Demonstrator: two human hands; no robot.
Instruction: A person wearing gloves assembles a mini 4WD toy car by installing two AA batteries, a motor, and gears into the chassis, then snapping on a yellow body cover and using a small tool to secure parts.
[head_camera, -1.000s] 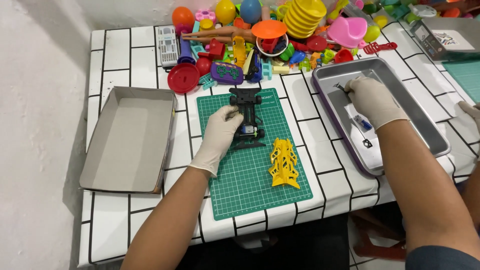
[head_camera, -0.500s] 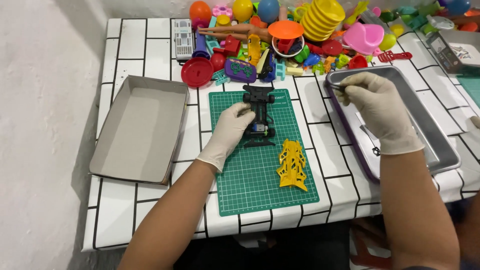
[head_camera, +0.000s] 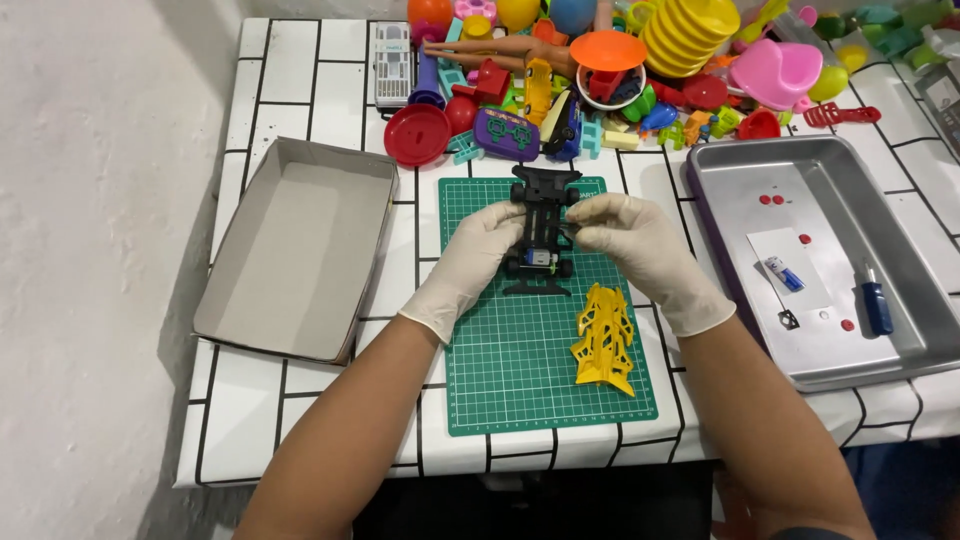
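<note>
A black toy car chassis (head_camera: 541, 226) with small wheels lies on the green cutting mat (head_camera: 520, 370). My left hand (head_camera: 477, 255), in a white glove, holds the chassis at its left side. My right hand (head_camera: 632, 237), also gloved, pinches the right side of the chassis near its middle. A yellow car body shell (head_camera: 604, 338) lies on the mat just below my right hand.
An empty grey box (head_camera: 300, 250) sits left of the mat. A metal tray (head_camera: 905, 345) on the right holds a blue-handled screwdriver (head_camera: 876, 303), a small tube and red dots. A heap of colourful plastic toys (head_camera: 600, 60) fills the far table edge.
My right hand left the metal tray and moved left onto the chassis. My left hand stayed on the chassis. The camera view shifted slightly.
</note>
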